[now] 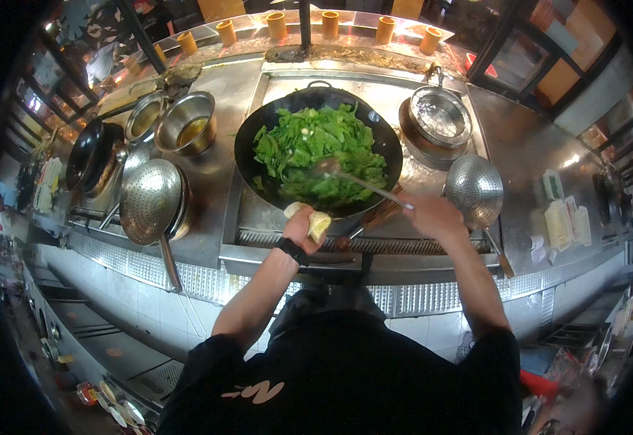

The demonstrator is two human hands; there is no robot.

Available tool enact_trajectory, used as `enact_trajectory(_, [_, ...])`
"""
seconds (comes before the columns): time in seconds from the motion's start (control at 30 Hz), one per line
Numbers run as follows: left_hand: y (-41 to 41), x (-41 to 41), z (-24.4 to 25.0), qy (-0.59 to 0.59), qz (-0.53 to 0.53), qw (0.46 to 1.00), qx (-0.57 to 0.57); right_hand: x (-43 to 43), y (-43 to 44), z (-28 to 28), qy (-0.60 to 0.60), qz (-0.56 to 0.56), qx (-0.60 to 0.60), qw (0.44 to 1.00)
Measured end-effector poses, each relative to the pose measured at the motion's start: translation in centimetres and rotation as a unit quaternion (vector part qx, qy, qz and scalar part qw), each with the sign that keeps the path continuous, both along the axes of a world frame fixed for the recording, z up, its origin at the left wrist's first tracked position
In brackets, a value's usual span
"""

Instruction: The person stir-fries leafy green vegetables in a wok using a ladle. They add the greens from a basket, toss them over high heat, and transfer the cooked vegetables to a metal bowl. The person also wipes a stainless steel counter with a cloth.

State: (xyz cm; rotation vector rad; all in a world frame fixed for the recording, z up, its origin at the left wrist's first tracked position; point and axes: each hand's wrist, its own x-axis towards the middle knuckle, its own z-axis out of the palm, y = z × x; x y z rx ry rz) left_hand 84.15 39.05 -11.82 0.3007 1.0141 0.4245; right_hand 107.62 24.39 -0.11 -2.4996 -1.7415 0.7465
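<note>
A large black wok [248,147] stands on the steel range in front of me, heaped with chopped leafy greens [316,136] and a few pale bits. At its near rim, my left hand [301,227] grips a folded yellowish cloth [319,223]; the wok's near handle is hidden there. My right hand [437,217] is closed around the handle of a metal ladle [371,187]. The ladle's bowl lies among the greens near the wok's middle, and the leaves beside it are blurred. Under the wok's right side a bamboo brush [384,213] is partly covered.
On the left are a perforated skimmer [150,201], a steel pot of yellowish liquid [205,106] and a smaller black wok [85,155]. To the right stand a pot of water [441,117], another skimmer [474,190] and plastic containers [558,225]. Bamboo cups [330,24] line the back ledge.
</note>
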Motion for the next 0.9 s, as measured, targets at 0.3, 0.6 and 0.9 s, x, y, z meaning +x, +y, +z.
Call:
enact_trajectory(0.3, [0.3, -3.5, 1.7, 0.006, -0.057, 0.997, -0.057, -1.7, 0.2, -3.2, -0.066, 0.001, 0.084, 0.994])
enact_trajectory(0.6, [2.2, -5.9, -2.0, -0.068, -0.117, 0.991, -0.019, -2.3, 1.1, -0.5, -0.028, -0.071, 0.038, 0.996])
enact_trajectory(0.9, [0.5, -5.2, 2.4, 0.024, -0.069, 0.997, 0.007, -2.1, 1.7, -3.7, -0.037, -0.042, 0.107, 0.993])
